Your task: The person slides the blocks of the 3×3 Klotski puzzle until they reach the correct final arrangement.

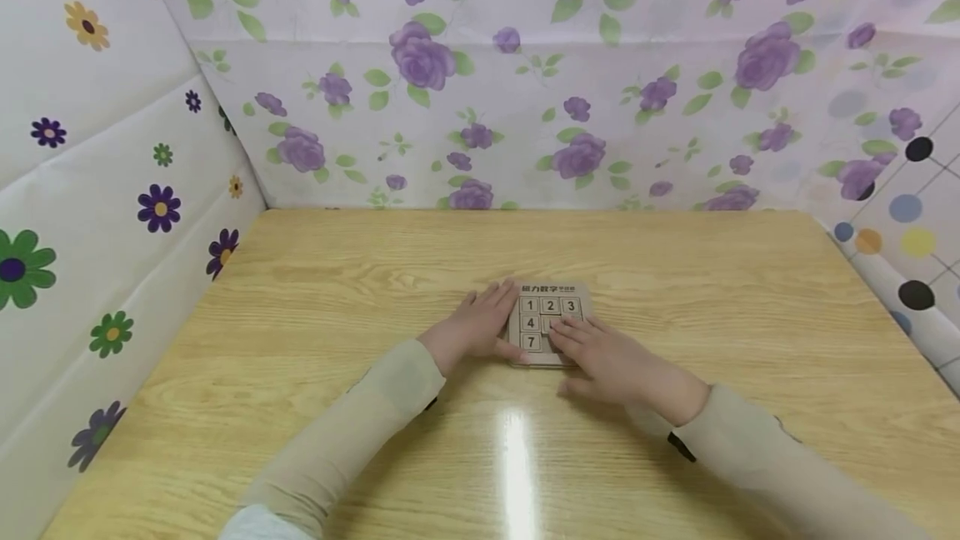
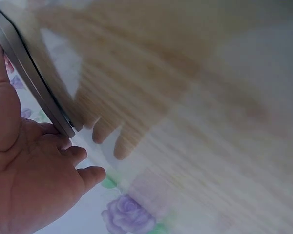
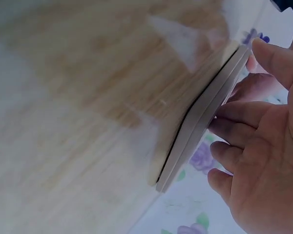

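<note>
A number slide puzzle (image 1: 542,359) lies flat on the table, a square board with dark lettering along its far edge. Tiles 1, 2, 3, 4 and 7 can be read; the right fingers cover others. My left hand (image 1: 477,327) holds the board's left side, thumb at the near left corner and fingers along the left edge. My right hand (image 1: 617,363) reaches in from the right, its extended fingertips touching tiles around the middle. The puzzle's edge (image 2: 36,83) shows beside the left palm in the left wrist view. In the right wrist view, the right fingers (image 3: 234,131) lie over the board.
Under the puzzle is a glossy wood-grain table (image 1: 360,273) with a bright reflection near its front. Floral sheeting (image 1: 465,90) stands behind it. Flower-patterned sheeting (image 1: 112,232) runs along the left, and dotted sheeting (image 1: 918,215) along the right.
</note>
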`<state>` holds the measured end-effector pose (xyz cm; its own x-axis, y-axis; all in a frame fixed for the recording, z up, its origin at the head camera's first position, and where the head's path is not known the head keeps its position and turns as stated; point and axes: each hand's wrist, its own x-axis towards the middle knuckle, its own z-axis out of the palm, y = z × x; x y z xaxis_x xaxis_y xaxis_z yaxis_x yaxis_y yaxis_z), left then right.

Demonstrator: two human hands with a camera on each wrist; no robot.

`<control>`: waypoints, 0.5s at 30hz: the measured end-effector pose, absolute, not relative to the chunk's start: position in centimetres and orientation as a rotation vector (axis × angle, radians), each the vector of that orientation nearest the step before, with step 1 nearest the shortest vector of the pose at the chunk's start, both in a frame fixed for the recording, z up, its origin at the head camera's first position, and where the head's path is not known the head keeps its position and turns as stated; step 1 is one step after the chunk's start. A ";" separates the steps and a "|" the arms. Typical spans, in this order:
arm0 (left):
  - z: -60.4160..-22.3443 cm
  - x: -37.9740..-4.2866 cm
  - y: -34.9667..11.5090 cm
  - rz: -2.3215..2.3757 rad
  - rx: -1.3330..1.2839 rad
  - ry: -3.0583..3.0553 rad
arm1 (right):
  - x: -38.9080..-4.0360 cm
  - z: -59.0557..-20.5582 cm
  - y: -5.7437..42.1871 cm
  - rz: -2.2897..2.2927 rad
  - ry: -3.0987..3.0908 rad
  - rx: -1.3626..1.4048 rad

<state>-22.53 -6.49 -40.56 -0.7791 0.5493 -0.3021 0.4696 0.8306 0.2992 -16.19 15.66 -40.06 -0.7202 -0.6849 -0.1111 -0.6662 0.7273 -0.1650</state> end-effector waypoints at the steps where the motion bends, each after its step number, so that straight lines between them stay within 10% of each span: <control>1: -40.6 -22.7 -6.5 0.298 0.764 2.631 | -16.4 -40.1 15.6 -0.167 2.767 -1.083; 15: -40.6 -24.0 -6.2 0.354 0.739 2.633 | -16.6 -39.8 17.6 -0.104 2.816 -0.989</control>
<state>-24.01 -6.22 -40.60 -0.7886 0.5411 -0.2920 0.4449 0.8299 0.3366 -16.63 17.57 -39.77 -0.7700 -0.6262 -0.1225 -0.6154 0.7795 -0.1166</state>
